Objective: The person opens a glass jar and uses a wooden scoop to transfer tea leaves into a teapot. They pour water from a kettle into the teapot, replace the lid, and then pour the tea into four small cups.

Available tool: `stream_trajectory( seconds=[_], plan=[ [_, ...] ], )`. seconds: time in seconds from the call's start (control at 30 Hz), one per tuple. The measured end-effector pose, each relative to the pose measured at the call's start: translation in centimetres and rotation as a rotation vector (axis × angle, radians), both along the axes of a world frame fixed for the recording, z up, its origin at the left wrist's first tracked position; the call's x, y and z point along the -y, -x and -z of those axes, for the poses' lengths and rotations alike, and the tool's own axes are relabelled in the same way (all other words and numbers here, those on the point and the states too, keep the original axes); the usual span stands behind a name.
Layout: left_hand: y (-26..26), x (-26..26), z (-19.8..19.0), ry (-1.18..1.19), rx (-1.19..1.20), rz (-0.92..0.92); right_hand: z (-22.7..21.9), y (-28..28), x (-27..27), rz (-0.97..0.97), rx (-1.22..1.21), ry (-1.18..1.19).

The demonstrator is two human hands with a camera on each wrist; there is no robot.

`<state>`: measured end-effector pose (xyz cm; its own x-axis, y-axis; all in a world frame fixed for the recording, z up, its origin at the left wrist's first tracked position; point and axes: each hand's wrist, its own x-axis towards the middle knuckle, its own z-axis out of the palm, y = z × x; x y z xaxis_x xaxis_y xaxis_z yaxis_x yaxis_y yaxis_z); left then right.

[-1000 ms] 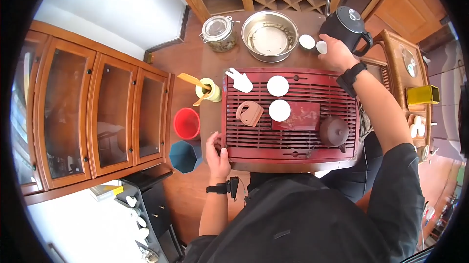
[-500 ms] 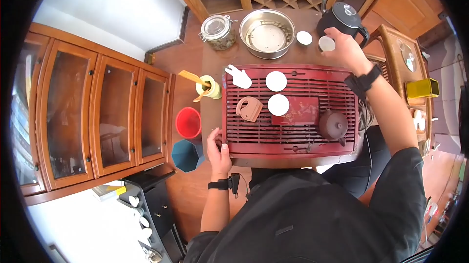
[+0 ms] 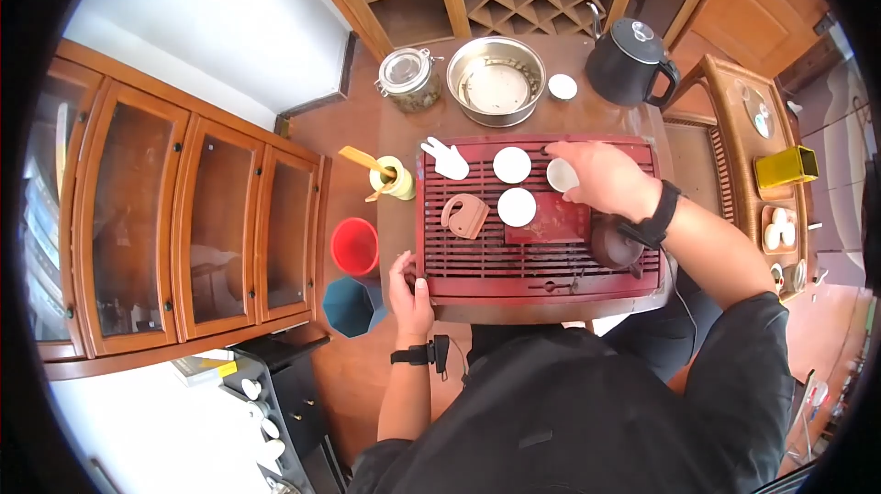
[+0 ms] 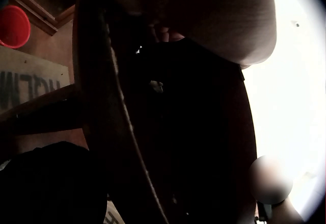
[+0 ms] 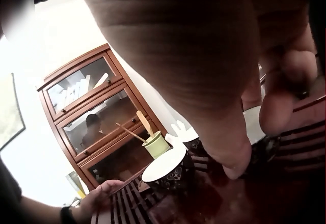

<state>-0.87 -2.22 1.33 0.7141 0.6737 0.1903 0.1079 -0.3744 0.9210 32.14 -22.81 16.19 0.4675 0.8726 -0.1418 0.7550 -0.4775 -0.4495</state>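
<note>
My right hand [image 3: 606,177] pinches a small white teacup [image 3: 559,176] by its sides, low over the back right of the red slatted tea tray [image 3: 459,289]. Left of it on the tray stand two more teacups, one behind [image 3: 512,165] and one in front [image 3: 517,207]. In the right wrist view a teacup's dark patterned outside [image 5: 175,175] shows. A brown clay teapot [image 3: 610,246] sits partly beneath my right wrist. My left hand [image 3: 410,299] rests against the tray's front left edge, thumb extended; its fingers are partly hidden.
A white hand-shaped ornament [image 3: 448,160] and a pinkish-brown clay piece [image 3: 465,217] stand on the tray's left. Behind it are a glass jar [image 3: 409,81], metal basin [image 3: 496,81], another white cup [image 3: 563,87] and black kettle [image 3: 631,63]. A tool holder [image 3: 393,180] stands left.
My right hand has carried the teacup from beside the kettle toward me and left, over the tray. My left hand has stayed at the tray's edge.
</note>
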Motion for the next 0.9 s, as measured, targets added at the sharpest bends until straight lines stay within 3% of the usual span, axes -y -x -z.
stream_trajectory(
  seconds=[0.27,0.33,0.43,0.53,0.7,0.8,0.9],
  plan=[
    [-0.2,0.4,-0.7,0.028,-0.045,-0.023,-0.4,-0.5,0.1,-0.036,-0.036,0.015],
    [-0.3,0.4,-0.4,0.018,-0.03,-0.021,-0.3,-2.3,0.2,-0.02,-0.015,-0.109],
    [-0.2,0.4,-0.7,0.025,-0.045,-0.027,-0.1,-5.8,-0.7,0.179,0.047,-0.141],
    [-0.1,0.2,-0.3,0.037,-0.041,-0.026,4.0,-10.2,-1.0,0.223,0.218,-0.119],
    [-0.3,0.2,-0.4,0.004,-0.007,-0.026,6.6,-12.8,-2.5,0.176,0.187,0.02],
    [0.3,-0.3,1.7,0.051,-0.108,-0.118,9.1,-13.9,-3.0,0.123,0.212,-0.139],
    [0.3,0.5,1.4,0.137,-0.039,-0.021,9.7,-14.3,-2.6,0.122,0.165,-0.066]
  ],
)
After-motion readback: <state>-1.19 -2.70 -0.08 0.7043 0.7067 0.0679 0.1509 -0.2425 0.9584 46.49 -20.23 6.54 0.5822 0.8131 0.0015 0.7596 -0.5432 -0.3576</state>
